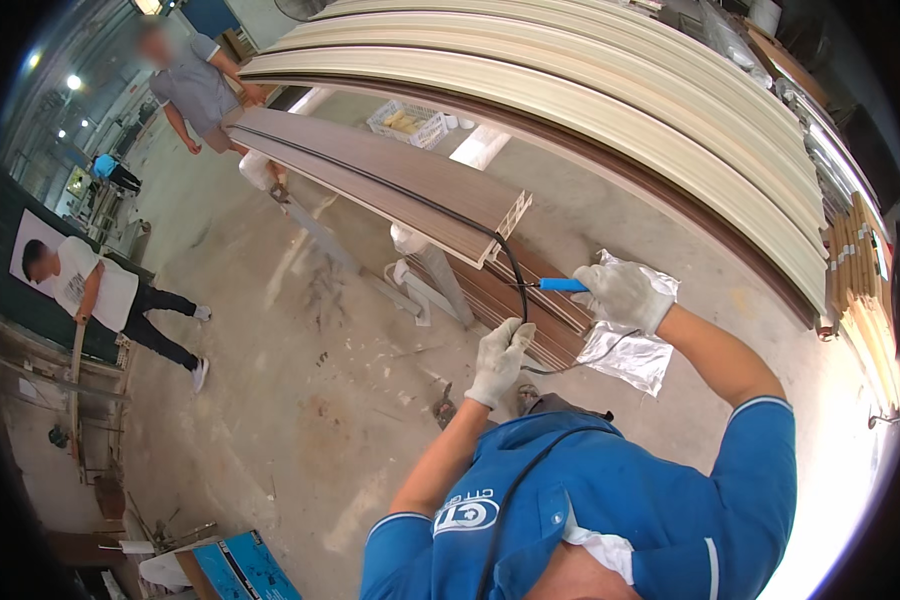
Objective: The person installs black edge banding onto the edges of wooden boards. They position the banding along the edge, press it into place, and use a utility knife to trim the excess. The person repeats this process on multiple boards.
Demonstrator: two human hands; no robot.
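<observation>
A long brown hollow profile panel [370, 170] stretches away from me to the far left, its open cut end nearest my hands. Along its top lies a black flexible strip [515, 262], which bends down over the end. My left hand [500, 360], in a pale work glove, is closed around this strip just below the panel's end. My right hand [625, 295], also gloved, grips a blue-handled tool [563, 285]. The tool's thin tip meets or nearly meets the strip; its exact kind is unclear. A loose tail of strip curves rightward below my hands.
Stacked cream profiles [570, 90] lie across the back. A crumpled silver sheet [635, 365] is under my right hand, beside more brown profiles [550, 335]. A white basket [410, 124] sits behind the panel. One person [195, 85] stands at its far end, another [110, 290] at left.
</observation>
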